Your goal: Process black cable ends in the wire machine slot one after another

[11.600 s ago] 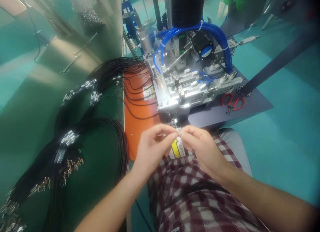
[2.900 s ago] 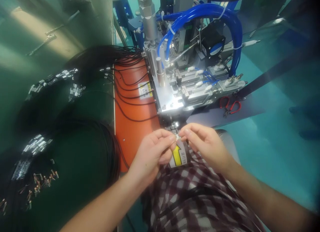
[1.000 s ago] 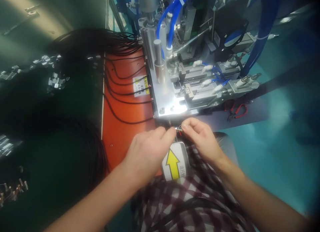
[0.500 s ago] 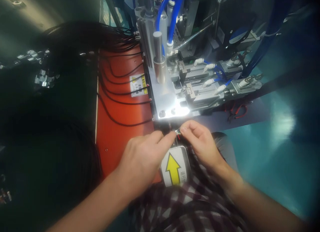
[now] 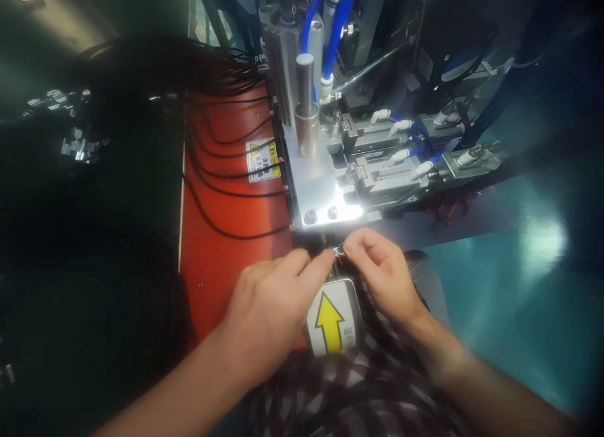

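My left hand [image 5: 276,302] is closed in a pinch, thumb and forefinger together at one end of a small bunch of thin wires [image 5: 339,253]. A red strand sticks out below the bunch, among paler and darker ones. From the other side my right hand [image 5: 384,270] pinches the wire tips between thumb and forefinger. Both hands meet just in front of the machine's bright metal plate [image 5: 309,188]. What lies inside the left fingers is hidden. Just below the wires is a white sign with a yellow arrow [image 5: 329,320].
Black cables [image 5: 221,237] cross the orange-red panel [image 5: 236,267] at left, near a warning label [image 5: 263,160]. Pneumatic cylinders [image 5: 377,173] with blue hoses [image 5: 340,31] stand beyond the hands. Red-handled pliers [image 5: 455,212] lie at right. Shiny metal connectors [image 5: 80,146] lie in the dark at left.
The view has shifted slightly, so the machine and hands appear a little farther right. Both hands keep their pinch on the wires, and the strands look slightly more spread.
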A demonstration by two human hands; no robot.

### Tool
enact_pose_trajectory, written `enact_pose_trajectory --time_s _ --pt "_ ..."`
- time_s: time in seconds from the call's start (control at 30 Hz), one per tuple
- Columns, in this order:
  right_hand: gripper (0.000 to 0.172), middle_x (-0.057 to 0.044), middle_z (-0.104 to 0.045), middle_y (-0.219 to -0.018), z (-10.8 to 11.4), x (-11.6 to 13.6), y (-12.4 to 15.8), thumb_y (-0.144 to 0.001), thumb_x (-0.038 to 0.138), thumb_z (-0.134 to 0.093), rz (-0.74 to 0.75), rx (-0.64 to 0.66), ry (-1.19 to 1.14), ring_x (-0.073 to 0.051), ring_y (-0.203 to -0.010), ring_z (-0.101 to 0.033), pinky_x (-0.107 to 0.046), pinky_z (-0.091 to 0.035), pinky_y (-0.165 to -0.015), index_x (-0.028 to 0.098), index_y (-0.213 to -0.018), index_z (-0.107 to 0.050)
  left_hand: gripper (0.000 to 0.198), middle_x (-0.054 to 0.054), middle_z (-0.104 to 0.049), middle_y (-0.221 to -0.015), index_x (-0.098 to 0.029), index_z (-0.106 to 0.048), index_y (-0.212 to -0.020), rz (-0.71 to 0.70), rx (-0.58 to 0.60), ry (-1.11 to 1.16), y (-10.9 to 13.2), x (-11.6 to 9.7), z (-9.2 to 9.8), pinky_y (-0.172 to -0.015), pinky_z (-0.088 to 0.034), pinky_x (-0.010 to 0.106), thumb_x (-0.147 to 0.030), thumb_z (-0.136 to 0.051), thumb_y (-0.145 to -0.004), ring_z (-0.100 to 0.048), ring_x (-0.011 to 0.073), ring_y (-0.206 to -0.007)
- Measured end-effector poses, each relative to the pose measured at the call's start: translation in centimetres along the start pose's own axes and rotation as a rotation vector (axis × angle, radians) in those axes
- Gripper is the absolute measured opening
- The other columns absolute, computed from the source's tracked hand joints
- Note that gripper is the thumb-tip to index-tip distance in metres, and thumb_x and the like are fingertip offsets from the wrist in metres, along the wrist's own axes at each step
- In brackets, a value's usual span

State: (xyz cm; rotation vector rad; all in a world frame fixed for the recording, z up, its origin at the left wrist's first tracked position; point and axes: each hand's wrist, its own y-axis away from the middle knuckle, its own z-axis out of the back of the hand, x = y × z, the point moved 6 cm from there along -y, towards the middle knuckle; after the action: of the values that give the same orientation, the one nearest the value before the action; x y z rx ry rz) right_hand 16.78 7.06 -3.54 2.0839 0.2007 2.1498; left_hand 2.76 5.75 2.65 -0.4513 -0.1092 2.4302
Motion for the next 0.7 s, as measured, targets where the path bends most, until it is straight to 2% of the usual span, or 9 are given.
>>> enact_pose_trajectory --time_s 0.7 --pt "0.024 0.004 -0.043 -0.063 -0.07 -0.12 0.15 -0.089 0.027 -0.055 0.053 -0.018 0.015 -0.01 -0.057 -0.04 -0.021 -0.037 -0.052 0.019 -0.068 -0.049 0.036 0.004 -0.061 -0.073 -0.011 -0.064 -0.117 0.013 0.015 0.019 0.18 0.13 -0.34 -0.047 -0.043 0.025 -0.018 -0.039 -0.092 -0.056 0.0143 -0.053"
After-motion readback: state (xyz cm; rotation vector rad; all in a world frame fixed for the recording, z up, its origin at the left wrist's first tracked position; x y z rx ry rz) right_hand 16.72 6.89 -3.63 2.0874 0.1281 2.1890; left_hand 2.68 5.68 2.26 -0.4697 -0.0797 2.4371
